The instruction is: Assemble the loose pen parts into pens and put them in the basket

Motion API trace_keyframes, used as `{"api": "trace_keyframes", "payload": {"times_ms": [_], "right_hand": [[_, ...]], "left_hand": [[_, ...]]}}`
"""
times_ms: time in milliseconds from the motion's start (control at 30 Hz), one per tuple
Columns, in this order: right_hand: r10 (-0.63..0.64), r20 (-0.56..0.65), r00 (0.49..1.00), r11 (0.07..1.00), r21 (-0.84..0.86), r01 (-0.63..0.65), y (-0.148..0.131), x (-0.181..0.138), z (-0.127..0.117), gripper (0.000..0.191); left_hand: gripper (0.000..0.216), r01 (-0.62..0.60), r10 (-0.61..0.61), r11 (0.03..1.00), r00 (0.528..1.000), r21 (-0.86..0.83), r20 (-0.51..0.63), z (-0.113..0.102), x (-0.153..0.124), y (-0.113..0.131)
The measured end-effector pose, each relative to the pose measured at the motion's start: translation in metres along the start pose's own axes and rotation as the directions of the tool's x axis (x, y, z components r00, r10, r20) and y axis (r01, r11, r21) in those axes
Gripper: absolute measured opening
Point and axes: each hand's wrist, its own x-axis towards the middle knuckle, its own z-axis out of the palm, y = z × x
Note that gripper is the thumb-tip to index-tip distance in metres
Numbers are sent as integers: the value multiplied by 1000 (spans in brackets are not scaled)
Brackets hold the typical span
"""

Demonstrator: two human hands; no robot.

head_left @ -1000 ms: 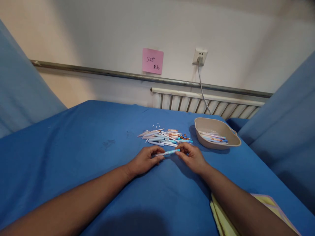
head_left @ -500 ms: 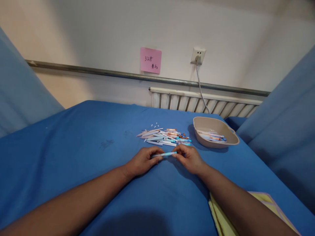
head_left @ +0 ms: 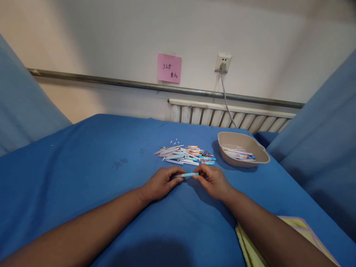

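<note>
A slim pen (head_left: 189,174), white toward the left and light blue toward the right, lies level between my two hands just above the blue cloth. My left hand (head_left: 164,181) pinches its left part between thumb and fingers. At the other end, the fingertips of my right hand (head_left: 211,181) close on its blue tip. Just beyond my hands spreads a pile of pen parts (head_left: 178,155): pale barrels, thin white refills, and light blue and orange pieces. A few tiny white tips (head_left: 175,141) lie behind the pile.
A beige plastic basin (head_left: 236,139) at the right holds several pens (head_left: 239,154). A folded yellow towel (head_left: 250,246) lies beneath my right forearm. Blue cloth (head_left: 91,167) covers the table. Behind stand a radiator (head_left: 211,111) and a metal rail (head_left: 125,83); blue curtains (head_left: 322,122) hang at both sides.
Almost nothing differs. Both hands keep their grip on the pen, and it has turned or shifted very slightly between them.
</note>
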Motion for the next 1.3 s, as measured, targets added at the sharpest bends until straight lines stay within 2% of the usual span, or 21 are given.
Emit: {"api": "trace_keyframes", "payload": {"times_ms": [133, 300, 433, 500, 600, 733, 800, 967, 1200, 1300], "right_hand": [[57, 37, 998, 997, -49, -55, 6, 1, 0, 18], [67, 92, 994, 996, -66, -61, 9, 1, 2, 29], [53, 78, 996, 998, 11, -54, 7, 0, 3, 16], [38, 90, 995, 999, 36, -41, 5, -1, 4, 17], [31, 108, 994, 997, 65, -38, 5, -1, 5, 7], [80, 81, 994, 986, 142, -91, 8, 0, 4, 5], [97, 64, 993, 982, 154, -106, 8, 0, 4, 5], [90, 64, 994, 984, 149, -98, 8, 0, 2, 13], [235, -56, 970, 956, 192, -221, 36, 5, -2, 16], [250, -65, 966, 959, 155, -238, 49, 6, -4, 15]], "left_hand": [[22, -10, 13, 996, 1000, 86, -29, 0, -2, 3], [24, -51, 58, 985, 997, 167, -41, -1, -1, 3], [23, -72, 84, 978, 995, 194, -53, 0, -1, 3], [22, -43, 54, 986, 996, 159, -66, 2, -2, 3], [28, 7, 0, 999, 992, 54, -128, 4, -1, 4], [32, 43, -63, 993, 979, -109, -192, 5, 1, 3], [26, 52, -78, 988, 981, -145, -177, 4, 2, 2], [25, 86, -89, 983, 996, -162, -8, 3, 1, 0], [23, 149, -188, 938, 978, -314, -96, 3, 7, -11], [23, 168, -233, 899, 966, -405, -117, 3, 10, -14]]}}
